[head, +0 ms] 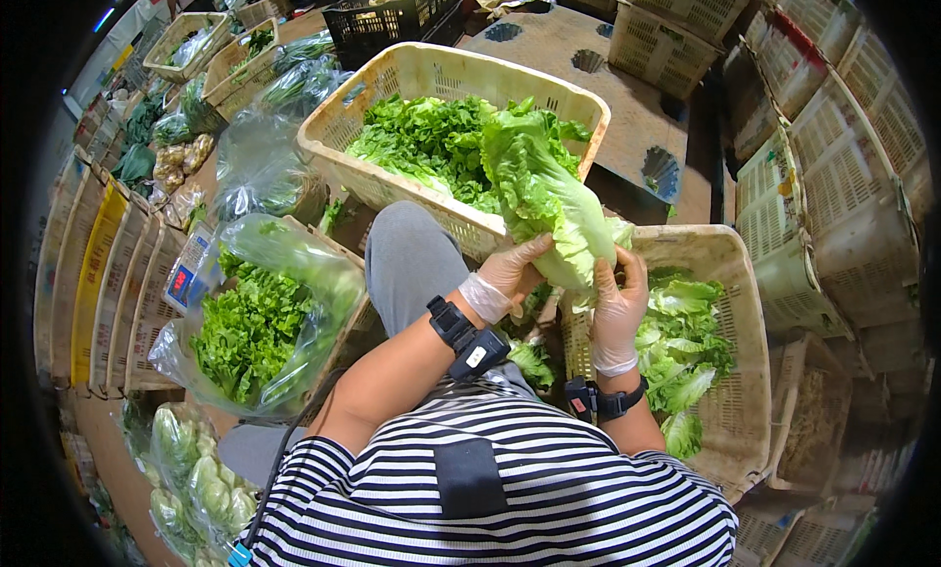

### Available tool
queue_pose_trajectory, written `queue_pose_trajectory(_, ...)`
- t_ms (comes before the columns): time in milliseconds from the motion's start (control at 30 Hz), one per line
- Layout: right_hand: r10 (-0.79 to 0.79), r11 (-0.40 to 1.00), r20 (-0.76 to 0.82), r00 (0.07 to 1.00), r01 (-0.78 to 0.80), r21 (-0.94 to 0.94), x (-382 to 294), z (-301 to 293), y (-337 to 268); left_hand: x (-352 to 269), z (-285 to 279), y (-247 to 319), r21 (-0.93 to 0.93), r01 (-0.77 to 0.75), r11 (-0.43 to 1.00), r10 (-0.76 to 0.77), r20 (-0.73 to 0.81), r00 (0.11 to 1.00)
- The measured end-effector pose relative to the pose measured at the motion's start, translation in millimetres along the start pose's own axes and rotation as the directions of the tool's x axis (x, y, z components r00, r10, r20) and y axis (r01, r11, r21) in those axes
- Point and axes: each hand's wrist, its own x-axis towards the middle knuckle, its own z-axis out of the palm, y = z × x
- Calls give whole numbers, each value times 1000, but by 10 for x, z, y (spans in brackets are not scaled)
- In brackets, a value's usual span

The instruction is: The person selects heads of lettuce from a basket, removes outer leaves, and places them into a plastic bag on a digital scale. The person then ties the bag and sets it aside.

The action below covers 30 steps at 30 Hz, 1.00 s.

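Observation:
A head of leafy green lettuce (544, 192) is held between my two gloved hands. My left hand (514, 273) grips its base from the left, and my right hand (621, 302) pinches the pale stem end from the right. The lettuce's leafy top overlaps a large cream plastic crate (412, 188) in front of me, which holds more green lettuce (434, 141). To my right, a second cream crate (753, 361) contains loose lettuce leaves (684, 346). On my left, a clear plastic bag (331, 302) stands open around green leafy lettuce (253, 332).
Digital scale (187, 269) with a lit display behind the bag. Bagged lettuces (206, 486) lie at lower left. Stacked crates (831, 163) line the right side; a black crate (390, 12) and a platform with round holes (559, 74) stand ahead. Loose leaves (533, 361) lie between my legs.

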Motion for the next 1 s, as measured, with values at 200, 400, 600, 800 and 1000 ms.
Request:
queue_pose_trajectory(200,152,982,-78,985,-142,121,-35,75,87,5,70,-46,-23,-57,998,55,-82,995)
queue_pose_trajectory(400,303,682,-167,938,-92,726,-27,-10,279,-8,166,-117,-250,-122,961,76,-183,980)
queue_pose_trajectory(600,525,221,-246,815,149,964,377,-861,144,-27,74,203,-358,-194,913,132,-189,973)
queue_pose_trajectory(800,378,773,209,902,-432,465,-29,-394,49,-4,18,98,-299,-137,944,99,-141,985)
queue_pose_trajectory(1000,215,836,132,968,-252,488,-10,-78,41,-228,37,399,247,264,933,-216,-203,955)
